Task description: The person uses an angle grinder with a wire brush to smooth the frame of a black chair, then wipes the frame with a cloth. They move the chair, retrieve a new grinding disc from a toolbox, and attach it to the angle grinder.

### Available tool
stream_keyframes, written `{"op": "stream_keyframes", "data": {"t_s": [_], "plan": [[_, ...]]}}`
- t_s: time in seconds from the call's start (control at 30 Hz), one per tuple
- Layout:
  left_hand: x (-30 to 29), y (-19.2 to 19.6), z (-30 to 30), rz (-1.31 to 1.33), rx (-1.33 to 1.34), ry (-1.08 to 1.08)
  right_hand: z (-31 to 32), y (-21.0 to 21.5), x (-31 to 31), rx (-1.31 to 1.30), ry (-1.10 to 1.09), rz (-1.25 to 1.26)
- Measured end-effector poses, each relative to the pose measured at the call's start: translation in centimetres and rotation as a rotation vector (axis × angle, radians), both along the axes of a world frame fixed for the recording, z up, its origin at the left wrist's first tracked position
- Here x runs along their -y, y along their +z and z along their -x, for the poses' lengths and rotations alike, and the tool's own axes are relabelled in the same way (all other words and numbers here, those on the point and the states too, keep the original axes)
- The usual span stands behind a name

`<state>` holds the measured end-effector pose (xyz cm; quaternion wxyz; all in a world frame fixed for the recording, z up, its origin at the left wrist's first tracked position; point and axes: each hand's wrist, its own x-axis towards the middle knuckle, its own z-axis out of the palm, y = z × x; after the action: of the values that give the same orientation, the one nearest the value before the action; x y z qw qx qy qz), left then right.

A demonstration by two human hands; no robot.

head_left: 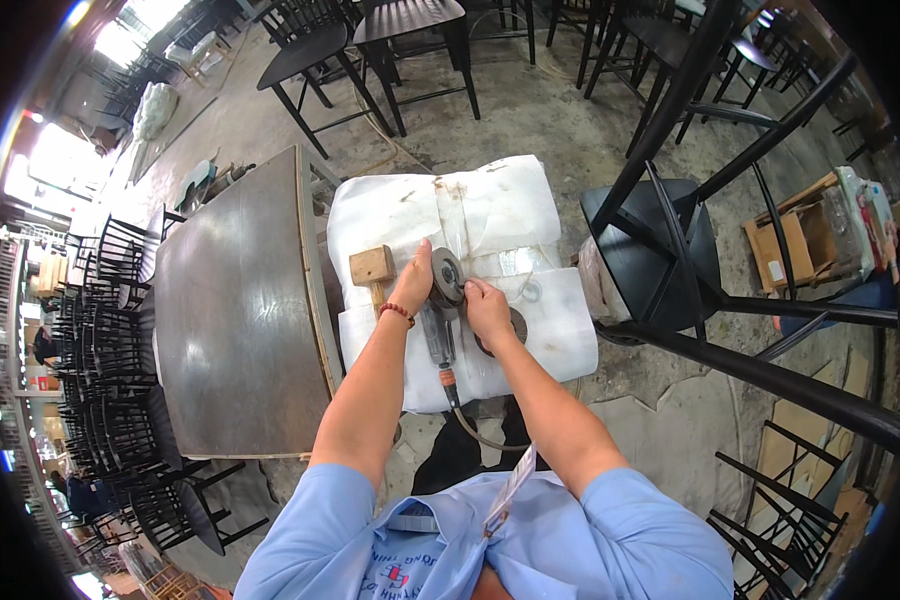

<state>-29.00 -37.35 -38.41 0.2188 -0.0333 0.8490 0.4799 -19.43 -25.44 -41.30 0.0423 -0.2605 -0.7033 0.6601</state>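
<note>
An angle grinder [440, 325] lies on a white padded sheet [490, 205], its cord running back toward me. My left hand [413, 283] rests on the grinder's head beside the grey disc [448, 277]. My right hand [487, 305] touches the disc from the right, fingers pinched at its edge. A dark round disc [516, 328] lies on the sheet partly under my right hand. A wooden mallet [373, 268] sits on the sheet just left of my left hand.
A dark metal-topped table [235, 310] stands to the left. A black chair [660, 250] lies overturned to the right, its legs stretching across. More black chairs [370, 40] stand at the back and stacked far left. A cardboard box [800, 240] sits far right.
</note>
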Motion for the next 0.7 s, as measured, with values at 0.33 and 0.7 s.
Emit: {"op": "stream_keyframes", "data": {"t_s": [0.33,0.7], "plan": [[-0.5,0.5,2.0,0.136,0.120,-0.271,-0.1,0.9,0.2,-0.196,0.070,-0.427],[0.3,0.2,4.6,0.141,0.286,-0.404,0.4,-0.6,2.1,-0.279,0.066,-0.518]]}}
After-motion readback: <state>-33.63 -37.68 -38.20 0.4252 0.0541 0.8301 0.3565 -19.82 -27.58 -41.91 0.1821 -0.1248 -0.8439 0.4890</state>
